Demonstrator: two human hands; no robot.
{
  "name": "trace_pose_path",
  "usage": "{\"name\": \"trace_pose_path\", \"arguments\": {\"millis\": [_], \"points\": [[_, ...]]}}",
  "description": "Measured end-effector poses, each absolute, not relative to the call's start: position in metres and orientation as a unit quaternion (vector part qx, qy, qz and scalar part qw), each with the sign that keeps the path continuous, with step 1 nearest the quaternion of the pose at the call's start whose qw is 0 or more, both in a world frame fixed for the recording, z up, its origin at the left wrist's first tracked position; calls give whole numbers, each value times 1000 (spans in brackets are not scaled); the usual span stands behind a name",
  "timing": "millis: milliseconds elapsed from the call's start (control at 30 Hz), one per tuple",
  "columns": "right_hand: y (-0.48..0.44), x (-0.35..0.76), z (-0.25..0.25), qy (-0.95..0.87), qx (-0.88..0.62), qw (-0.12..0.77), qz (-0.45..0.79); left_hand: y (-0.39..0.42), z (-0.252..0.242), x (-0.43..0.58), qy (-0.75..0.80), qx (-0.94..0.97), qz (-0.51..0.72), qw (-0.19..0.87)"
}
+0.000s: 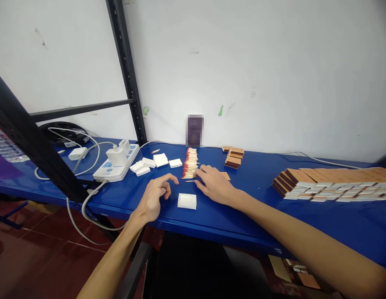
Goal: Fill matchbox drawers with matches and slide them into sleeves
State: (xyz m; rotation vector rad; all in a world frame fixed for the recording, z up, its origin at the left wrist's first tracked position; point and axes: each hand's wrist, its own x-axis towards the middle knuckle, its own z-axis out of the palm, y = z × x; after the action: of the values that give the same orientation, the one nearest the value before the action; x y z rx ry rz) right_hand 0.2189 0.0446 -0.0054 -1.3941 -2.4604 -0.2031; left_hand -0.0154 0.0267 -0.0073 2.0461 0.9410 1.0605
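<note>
A pile of red-tipped matches (190, 162) lies on the blue table (249, 216) near the wall. My right hand (213, 183) rests flat beside the pile, fingers apart, its fingertips touching a single match (189, 180). My left hand (155, 197) hovers to the left with fingers loosely curled and nothing in them. A white inner matchbox tray (187, 201) sits between the two hands, close to the table's front edge.
Several white trays (155, 162) lie left of the matches. A white power strip (116, 164) with cables sits further left, by a black rack post (127, 70). Brown matchbox sleeves (234, 158) stand behind my right hand; rows of finished boxes (333, 182) fill the right.
</note>
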Motion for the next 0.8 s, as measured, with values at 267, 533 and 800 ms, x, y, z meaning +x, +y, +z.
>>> {"name": "trace_pose_path", "arguments": {"millis": [267,533,800], "points": [[32,218,6,-871,-458,165,-62,23,-6,-18,364,778,411,307],[4,211,15,-879,-419,223,47,20,2,-13,448,771,399,213],[44,217,-4,-864,-470,179,-25,17,7,-8,464,782,367,193]]}}
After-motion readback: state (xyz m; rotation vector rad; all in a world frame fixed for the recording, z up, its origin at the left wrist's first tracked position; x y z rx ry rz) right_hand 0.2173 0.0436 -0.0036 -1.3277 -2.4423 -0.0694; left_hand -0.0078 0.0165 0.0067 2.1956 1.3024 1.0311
